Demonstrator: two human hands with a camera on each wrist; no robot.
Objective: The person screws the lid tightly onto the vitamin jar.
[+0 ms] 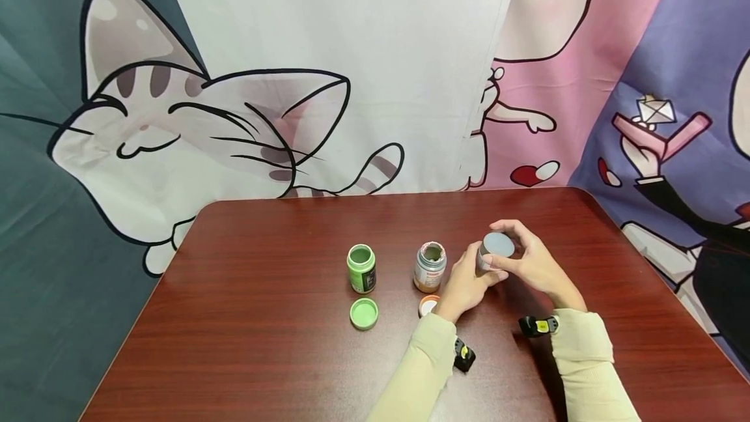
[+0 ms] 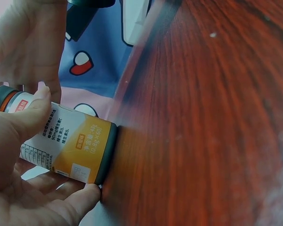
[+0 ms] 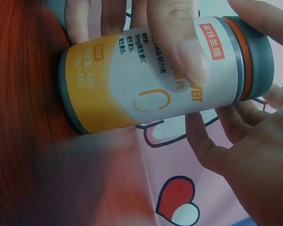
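A vitamin bottle [image 3: 118, 77] with a white-and-yellow label and a grey-green screw lid [image 1: 498, 244] stands upright at the table's right half, an orange ring showing under the lid. My left hand [image 1: 465, 284] grips the bottle's body, its thumb across the label in the right wrist view. From the right, my right hand [image 1: 539, 267] holds the lid, fingers and thumb curled about its rim. The lid sits on the bottle's top. Just left of my left hand is an open grey jar [image 1: 430, 272] with a white-and-orange label.
Further left stands an open green jar [image 1: 361, 269], with its green lid [image 1: 364, 314] in front. An orange-rimmed white lid [image 1: 428, 305] lies before the grey jar, partly hidden by my left arm. A cartoon-printed cloth [image 1: 375, 25] hangs behind the brown table [image 1: 252, 344].
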